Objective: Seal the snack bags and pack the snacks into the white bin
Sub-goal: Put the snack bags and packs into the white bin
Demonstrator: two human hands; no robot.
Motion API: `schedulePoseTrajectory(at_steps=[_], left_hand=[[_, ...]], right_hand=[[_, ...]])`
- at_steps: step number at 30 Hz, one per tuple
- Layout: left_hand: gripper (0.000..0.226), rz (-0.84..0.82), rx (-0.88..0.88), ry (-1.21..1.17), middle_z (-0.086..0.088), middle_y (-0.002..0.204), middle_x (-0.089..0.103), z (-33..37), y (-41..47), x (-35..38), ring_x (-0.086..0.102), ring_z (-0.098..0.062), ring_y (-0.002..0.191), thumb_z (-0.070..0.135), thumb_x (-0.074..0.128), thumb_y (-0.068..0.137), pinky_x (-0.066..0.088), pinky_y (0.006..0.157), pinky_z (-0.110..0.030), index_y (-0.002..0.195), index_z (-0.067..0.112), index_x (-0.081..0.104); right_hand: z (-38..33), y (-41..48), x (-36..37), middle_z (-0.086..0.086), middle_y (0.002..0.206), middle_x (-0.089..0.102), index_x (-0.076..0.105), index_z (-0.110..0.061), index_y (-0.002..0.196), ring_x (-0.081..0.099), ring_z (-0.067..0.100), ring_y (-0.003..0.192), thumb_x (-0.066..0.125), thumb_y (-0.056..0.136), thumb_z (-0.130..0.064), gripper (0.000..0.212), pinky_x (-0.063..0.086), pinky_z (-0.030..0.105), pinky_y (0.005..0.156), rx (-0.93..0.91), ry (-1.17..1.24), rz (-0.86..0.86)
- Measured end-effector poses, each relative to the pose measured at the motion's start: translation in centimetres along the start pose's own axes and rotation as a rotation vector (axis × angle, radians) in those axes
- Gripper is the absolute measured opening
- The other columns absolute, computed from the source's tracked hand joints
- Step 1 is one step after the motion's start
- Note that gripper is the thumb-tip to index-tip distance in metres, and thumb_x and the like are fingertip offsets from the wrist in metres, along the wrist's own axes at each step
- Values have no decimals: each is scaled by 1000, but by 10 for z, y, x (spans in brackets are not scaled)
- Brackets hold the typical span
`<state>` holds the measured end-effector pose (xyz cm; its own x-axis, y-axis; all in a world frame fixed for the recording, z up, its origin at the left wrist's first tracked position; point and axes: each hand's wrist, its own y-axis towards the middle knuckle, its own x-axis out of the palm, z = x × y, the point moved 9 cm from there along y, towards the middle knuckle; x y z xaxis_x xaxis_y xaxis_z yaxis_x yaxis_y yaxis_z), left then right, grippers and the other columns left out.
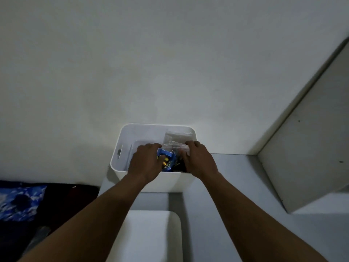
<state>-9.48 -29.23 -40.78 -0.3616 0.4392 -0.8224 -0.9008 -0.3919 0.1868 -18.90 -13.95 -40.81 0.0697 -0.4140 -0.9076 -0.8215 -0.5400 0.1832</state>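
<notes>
At frame centre, the left hand (145, 161) and right hand (198, 159) each grip a clear snack bag (174, 147) of blue packets, low inside the white bin (120, 140). It is probably best settled flat, seal uppermost, before letting go.

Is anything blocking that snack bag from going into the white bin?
Nothing visible does. The left hand and right hand hold the bag within the open top of the bin. A second bag stands at the bin's back right, behind it.
</notes>
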Motion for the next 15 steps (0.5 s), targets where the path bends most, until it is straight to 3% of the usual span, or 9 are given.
schedulePoseTrajectory(at_steps=[7,11,15], left_hand=[[36,206,68,142,-9,124,62,-36,-76,-42,55,-33,113,30,63,91,49,90,-46,124,16,62],[45,181,17,183,-12,129,56,-73,-131,-35,51,-34,117,34,62,91,48,94,-49,132,17,54],[55,75,-97,182,-14,128,57,-122,-177,-14,54,-36,114,45,50,90,51,88,-49,136,15,51]], right_hand=[[-25,-50,5,11,130,58,53,-13,133,54,30,120,50,98,-44,46,50,40,93,-5,-21,87],[-32,-92,28,16,153,41,36,-12,150,35,33,143,50,99,-46,63,36,47,113,24,-18,84],[-32,-133,63,20,160,27,23,-12,156,23,36,149,49,99,-48,72,24,51,120,91,-5,35]])
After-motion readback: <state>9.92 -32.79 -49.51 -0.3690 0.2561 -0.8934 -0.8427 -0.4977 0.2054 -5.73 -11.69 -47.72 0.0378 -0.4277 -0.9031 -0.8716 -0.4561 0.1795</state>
